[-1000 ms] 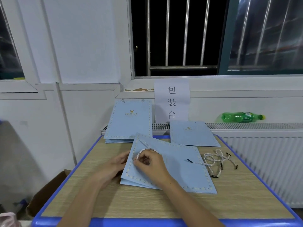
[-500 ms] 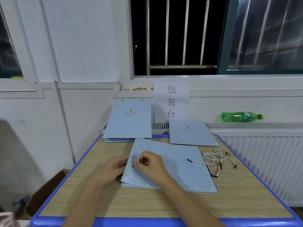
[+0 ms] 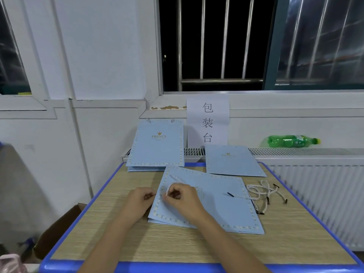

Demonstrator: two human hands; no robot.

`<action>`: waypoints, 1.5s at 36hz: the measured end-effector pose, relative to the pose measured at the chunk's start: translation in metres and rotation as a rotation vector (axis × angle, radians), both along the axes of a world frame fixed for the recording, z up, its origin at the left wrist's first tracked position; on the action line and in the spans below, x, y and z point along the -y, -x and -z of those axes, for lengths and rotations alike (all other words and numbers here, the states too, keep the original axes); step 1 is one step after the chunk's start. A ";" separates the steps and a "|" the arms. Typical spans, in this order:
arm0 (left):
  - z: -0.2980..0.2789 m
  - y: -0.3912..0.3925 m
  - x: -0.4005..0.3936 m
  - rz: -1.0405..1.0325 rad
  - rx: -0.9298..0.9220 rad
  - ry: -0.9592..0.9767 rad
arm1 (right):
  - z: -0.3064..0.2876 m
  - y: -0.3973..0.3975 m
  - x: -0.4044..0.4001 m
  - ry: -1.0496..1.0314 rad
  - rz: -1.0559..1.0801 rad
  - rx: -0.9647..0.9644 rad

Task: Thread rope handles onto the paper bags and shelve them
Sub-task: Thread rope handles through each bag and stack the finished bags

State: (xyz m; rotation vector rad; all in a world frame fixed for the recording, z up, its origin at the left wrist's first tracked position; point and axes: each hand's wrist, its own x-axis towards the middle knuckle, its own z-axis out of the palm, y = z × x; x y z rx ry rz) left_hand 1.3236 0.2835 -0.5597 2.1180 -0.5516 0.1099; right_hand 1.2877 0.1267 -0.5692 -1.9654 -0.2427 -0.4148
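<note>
Here, two hands are putting a rope handle on a blue paper bag.

The right hand [image 3: 182, 196] pinches a loop of white rope [image 3: 173, 185] at the top edge of the flat paper bag [image 3: 212, 205], which lies in the middle of the table [image 3: 295, 243]. The left hand [image 3: 140, 198] sits just beside it, fingers curled at the bag's left edge; it seems to hold that edge. I think the rope end is going through a hole now, though the hole is too small to see. Next, the end must be pulled through and made fast. More spare ropes [image 3: 264, 194] wait in a heap to the right, touching the bag. Finished bags [image 3: 157, 146] lean against the wall behind, and another bag [image 3: 232, 162] lies near them.
</note>
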 end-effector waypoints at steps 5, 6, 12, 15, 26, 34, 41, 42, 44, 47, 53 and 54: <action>0.005 -0.005 0.003 -0.063 -0.080 0.110 | -0.001 -0.002 0.002 -0.093 0.016 0.005; 0.006 -0.006 0.003 -0.064 -0.109 0.126 | -0.001 -0.002 0.002 -0.108 0.017 0.008; -0.007 0.002 0.001 0.011 -0.361 0.238 | -0.002 -0.003 0.004 -0.158 0.020 0.009; -0.012 0.003 0.001 0.045 -0.440 0.267 | -0.002 -0.002 0.004 -0.137 0.019 0.006; -0.002 0.002 0.006 0.112 -0.295 0.186 | -0.005 0.001 0.006 -0.339 -0.019 -0.038; 0.009 -0.002 0.011 0.091 0.142 -0.228 | 0.000 0.000 -0.002 0.063 0.008 0.120; -0.017 0.011 0.032 0.319 -0.194 0.280 | -0.004 0.007 -0.001 -0.061 0.074 0.287; -0.020 0.009 0.033 0.334 -0.265 0.357 | -0.005 0.008 -0.002 -0.085 0.064 0.305; -0.027 0.007 0.032 0.346 -0.377 0.463 | -0.006 0.011 -0.003 -0.083 0.042 0.317; -0.036 0.007 0.029 0.317 -0.487 0.498 | -0.006 0.014 -0.004 -0.062 0.005 0.272; -0.046 -0.011 0.002 0.226 -0.596 1.020 | -0.005 0.016 0.001 0.014 0.040 0.144; -0.047 -0.016 -0.005 0.166 -0.580 1.045 | -0.005 0.016 0.001 0.028 0.053 0.121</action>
